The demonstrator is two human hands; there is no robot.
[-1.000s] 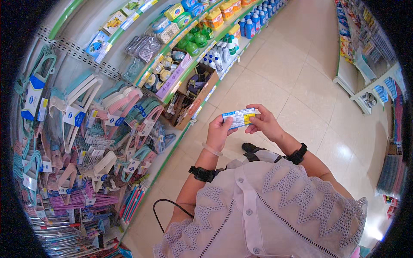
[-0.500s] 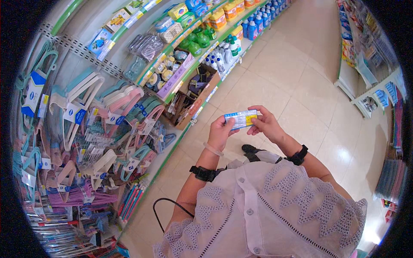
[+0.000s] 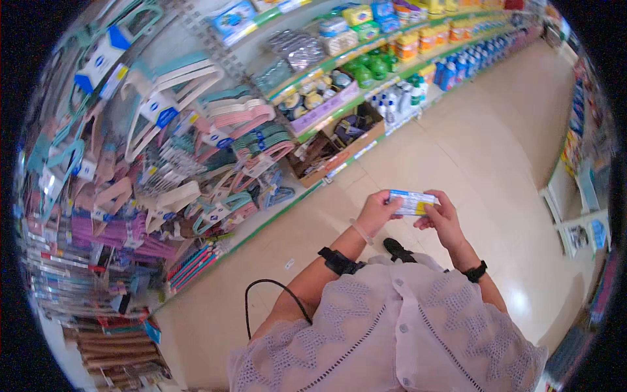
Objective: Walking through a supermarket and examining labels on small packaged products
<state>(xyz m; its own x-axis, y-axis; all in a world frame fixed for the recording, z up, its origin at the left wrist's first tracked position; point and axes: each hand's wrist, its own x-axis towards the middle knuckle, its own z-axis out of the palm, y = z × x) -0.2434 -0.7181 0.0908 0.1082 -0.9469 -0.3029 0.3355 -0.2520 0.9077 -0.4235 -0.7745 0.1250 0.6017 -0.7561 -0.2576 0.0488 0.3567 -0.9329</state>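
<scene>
Between my hands, in front of my body, is a small printed card (image 3: 409, 203), white with a blue top edge and a yellow patch, like a shelf price label. My left hand (image 3: 378, 213) pinches its left end, thumb on the face. At the right end, my right hand (image 3: 447, 221) grips it between thumb and fingers. The fingers behind the card are partly hidden. Black bands circle both wrists, and a clear bangle sits on the left one.
Along the left, hangers (image 3: 171, 98) in several colours hang in bundles. Further along, a shelf holds yellow tubs (image 3: 407, 47), blue bottles (image 3: 449, 76) and a cardboard box (image 3: 353, 154). Another shelf unit (image 3: 567, 215) stands on the right. Pale tile floor (image 3: 483, 157) lies between.
My view has turned left, so the hanger display and shelves appear shifted rightward. Both hands still hold the card, which tilts slightly differently now.
</scene>
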